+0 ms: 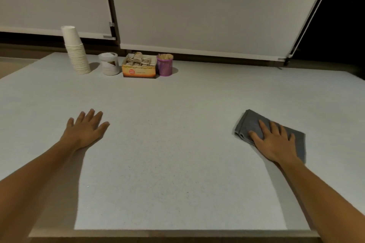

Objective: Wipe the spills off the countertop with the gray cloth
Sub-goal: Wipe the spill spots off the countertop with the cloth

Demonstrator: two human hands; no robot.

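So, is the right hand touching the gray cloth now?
Touching. The head view shows the right hand lying flat on the folded gray cloth, fingers spread over it, on the countertop.

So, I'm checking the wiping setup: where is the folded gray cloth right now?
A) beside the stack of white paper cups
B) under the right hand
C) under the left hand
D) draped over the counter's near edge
B: the right hand lies flat on the folded gray cloth, while the left hand rests on the bare pale countertop.
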